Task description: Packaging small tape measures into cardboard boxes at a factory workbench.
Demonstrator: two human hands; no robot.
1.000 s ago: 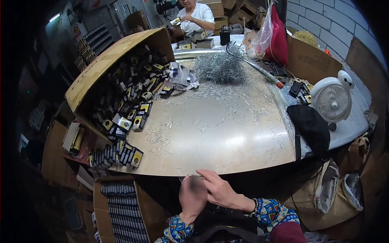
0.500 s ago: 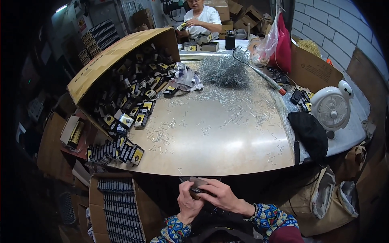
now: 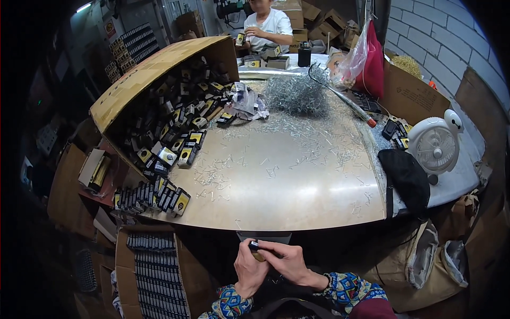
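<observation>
Now, left hand (image 3: pixel 251 271): curled, gripping a small box (image 3: pixel 254 245) from the left.
Right hand (image 3: pixel 286 261): fingers bent, holding the box's right side.
Small box: between both hands, just off the table (image 3: pixel 287 207)'s near edge.
Wire heap (image 3: pixel 296 94): on the table's far part.
Carton (image 3: pixel 154 68): lying open at left, holding many packages (image 3: pixel 179 115).

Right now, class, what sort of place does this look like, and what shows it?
Probably a small packing workshop: thin metal pieces heaped on a worktable, a tipped carton holding many small black-and-yellow boxes, and an open carton packed in neat rows.
</observation>
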